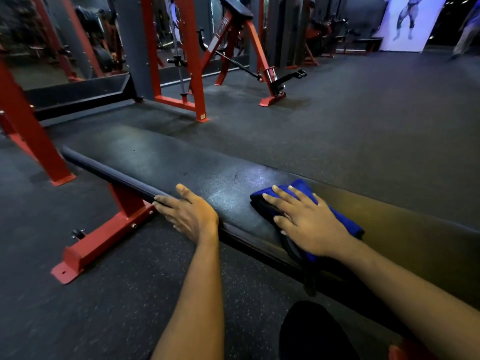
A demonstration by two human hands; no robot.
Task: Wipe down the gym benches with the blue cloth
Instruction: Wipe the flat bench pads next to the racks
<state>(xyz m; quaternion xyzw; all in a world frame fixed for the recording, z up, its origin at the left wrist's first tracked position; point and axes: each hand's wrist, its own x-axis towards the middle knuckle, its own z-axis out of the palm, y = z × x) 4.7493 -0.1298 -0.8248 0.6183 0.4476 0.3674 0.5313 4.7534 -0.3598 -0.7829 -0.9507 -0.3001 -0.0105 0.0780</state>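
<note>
A flat gym bench (161,162) with a black padded top and red steel legs runs from the upper left to the lower right. A folded blue cloth (301,187) lies on the pad near its middle. My right hand (306,222) presses flat on the cloth with fingers spread and straight. My left hand (187,211) rests on the bench's near edge, fingers over the side of the pad and thumb on top. A damp sheen shows on the pad between the two hands.
The bench's red foot (85,253) juts toward me on the dark rubber floor. A red rack upright (28,131) stands at the left. More red machines (233,53) line the far mirror wall. A person (467,29) walks at the far right.
</note>
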